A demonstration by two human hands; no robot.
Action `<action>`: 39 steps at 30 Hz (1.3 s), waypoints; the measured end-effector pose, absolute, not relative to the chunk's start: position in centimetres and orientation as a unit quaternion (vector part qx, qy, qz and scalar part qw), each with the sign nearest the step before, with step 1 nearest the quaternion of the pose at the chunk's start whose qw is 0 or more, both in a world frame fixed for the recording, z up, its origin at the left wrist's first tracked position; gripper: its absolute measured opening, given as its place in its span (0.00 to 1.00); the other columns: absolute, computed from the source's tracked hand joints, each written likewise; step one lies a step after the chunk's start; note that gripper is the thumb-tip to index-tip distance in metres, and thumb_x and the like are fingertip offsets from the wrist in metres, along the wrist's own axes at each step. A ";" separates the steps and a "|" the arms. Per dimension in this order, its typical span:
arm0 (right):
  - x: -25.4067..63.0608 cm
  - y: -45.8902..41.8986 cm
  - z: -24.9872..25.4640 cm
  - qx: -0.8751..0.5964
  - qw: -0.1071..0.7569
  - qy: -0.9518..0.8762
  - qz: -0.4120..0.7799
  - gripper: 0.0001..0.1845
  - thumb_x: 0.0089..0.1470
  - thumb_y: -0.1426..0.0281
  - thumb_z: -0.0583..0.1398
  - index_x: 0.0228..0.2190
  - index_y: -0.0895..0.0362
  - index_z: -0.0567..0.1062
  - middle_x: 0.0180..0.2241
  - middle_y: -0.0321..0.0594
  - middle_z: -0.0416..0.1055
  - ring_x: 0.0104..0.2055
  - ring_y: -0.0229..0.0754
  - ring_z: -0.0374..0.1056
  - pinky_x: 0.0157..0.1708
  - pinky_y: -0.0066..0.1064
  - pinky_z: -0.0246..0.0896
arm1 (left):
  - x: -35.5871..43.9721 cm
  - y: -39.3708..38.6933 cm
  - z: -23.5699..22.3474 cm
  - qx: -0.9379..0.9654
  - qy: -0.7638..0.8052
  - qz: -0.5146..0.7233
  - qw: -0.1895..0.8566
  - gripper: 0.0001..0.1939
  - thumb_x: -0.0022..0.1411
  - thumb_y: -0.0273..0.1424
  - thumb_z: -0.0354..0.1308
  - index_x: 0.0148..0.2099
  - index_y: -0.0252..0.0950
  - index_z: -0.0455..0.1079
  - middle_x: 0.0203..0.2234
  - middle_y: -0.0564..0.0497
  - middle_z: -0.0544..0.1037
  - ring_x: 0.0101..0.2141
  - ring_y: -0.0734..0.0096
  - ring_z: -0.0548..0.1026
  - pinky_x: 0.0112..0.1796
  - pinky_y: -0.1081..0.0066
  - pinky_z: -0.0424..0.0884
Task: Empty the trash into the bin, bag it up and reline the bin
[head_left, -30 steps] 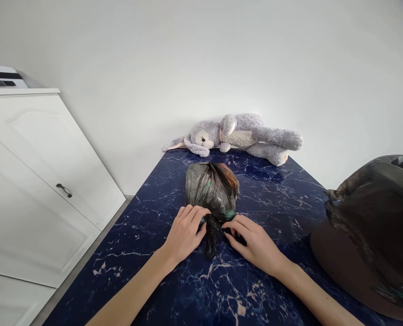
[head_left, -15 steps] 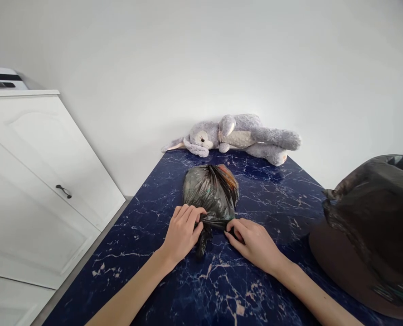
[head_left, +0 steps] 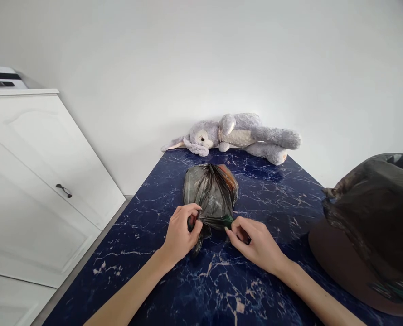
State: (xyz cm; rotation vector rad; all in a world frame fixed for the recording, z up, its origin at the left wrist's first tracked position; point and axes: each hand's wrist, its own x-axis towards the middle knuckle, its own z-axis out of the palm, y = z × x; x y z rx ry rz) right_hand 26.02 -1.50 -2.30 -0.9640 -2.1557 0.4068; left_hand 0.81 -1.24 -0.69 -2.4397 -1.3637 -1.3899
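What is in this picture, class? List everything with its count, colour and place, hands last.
plastic bag: one, see-through black, full, on the table
table: one, dark blue with pale veins, centre
toy rabbit: one, grey with cream, lying along the table's far end
container: one, brown, right
bin liner: one, dark, over the container
cabinet: one, white, left
handles: two, black, on the cabinet
unclear object: one, white and black, on top of the cabinet
wall: pale grey, behind
left hand: one, bare, pinching the plastic bag's near edge
right hand: one, bare, pinching the same edge further right
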 end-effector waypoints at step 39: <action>24.7 -3.6 -1.5 -0.301 0.362 -0.871 0.139 0.08 0.70 0.70 0.57 0.47 0.49 0.74 0.23 0.28 0.70 0.22 0.37 0.66 0.28 0.31 0.52 | 2.1 -2.5 1.0 -0.652 -0.465 -0.479 -0.359 0.21 0.78 0.48 0.49 0.38 0.39 0.67 0.23 0.58 0.62 0.22 0.74 0.58 0.25 0.72 0.56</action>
